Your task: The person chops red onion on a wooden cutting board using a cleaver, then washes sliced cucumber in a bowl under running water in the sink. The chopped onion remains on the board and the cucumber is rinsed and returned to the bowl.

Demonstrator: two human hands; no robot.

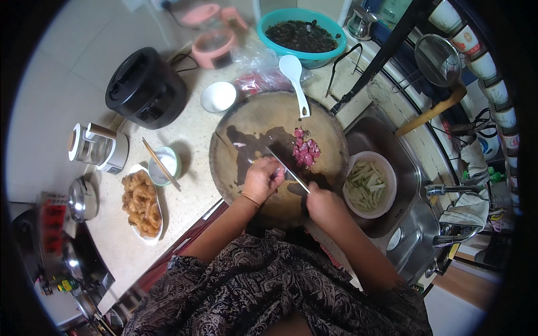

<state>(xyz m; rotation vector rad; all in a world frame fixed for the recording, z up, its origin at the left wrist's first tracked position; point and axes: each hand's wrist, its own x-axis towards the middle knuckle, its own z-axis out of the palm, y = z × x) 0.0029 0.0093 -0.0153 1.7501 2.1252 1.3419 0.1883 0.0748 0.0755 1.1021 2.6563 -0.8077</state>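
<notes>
A round wooden chopping block (252, 111) lies before me, its surface partly wet and dark. My right hand (325, 203) grips a knife (290, 171) whose blade, seen nearly edge-on, slants up to the left. Close to the blade, my left hand (262, 178) has bent fingers and thumb pinched around a small pale piece that they mostly hide. Cut raw red meat (306, 149) is heaped on the block beyond the knife, to the right. A tiny pink scrap (239, 145) lies left of it. A white rice paddle (294, 75) rests over the block's far edge.
Right of the block, a bowl of pale green vegetable strips (366, 185) sits in the steel sink (403, 168). Leftward stand a plate of brown food (143, 206), a small bowl with chopsticks (162, 164), a white bowl (218, 97) and a black cooker (145, 88). A teal basin (302, 52) stands behind.
</notes>
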